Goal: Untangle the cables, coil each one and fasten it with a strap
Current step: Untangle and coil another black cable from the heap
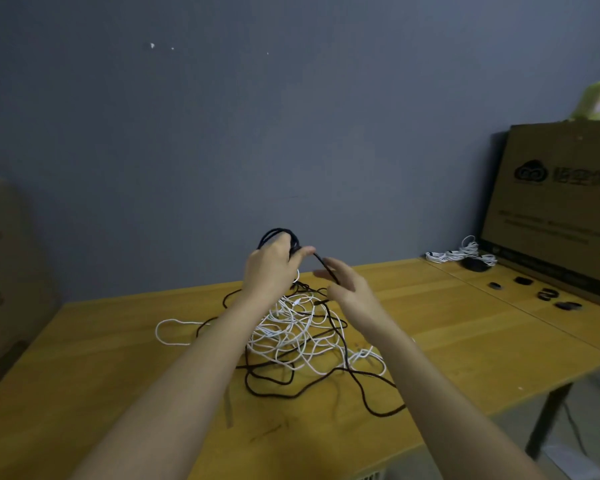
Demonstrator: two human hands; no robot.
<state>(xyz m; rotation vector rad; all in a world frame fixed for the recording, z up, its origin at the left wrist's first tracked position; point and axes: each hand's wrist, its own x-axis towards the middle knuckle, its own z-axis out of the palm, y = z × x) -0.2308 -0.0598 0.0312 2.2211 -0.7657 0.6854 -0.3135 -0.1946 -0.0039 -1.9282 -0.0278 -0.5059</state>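
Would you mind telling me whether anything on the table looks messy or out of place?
Yes: white cables and a black cable lie knotted together mid-table, loops crossing everywhere.

Two bare forearms, no sleeves worn, left hand [269,263] and right hand [343,285] ungloved, no rings or wristbands seen
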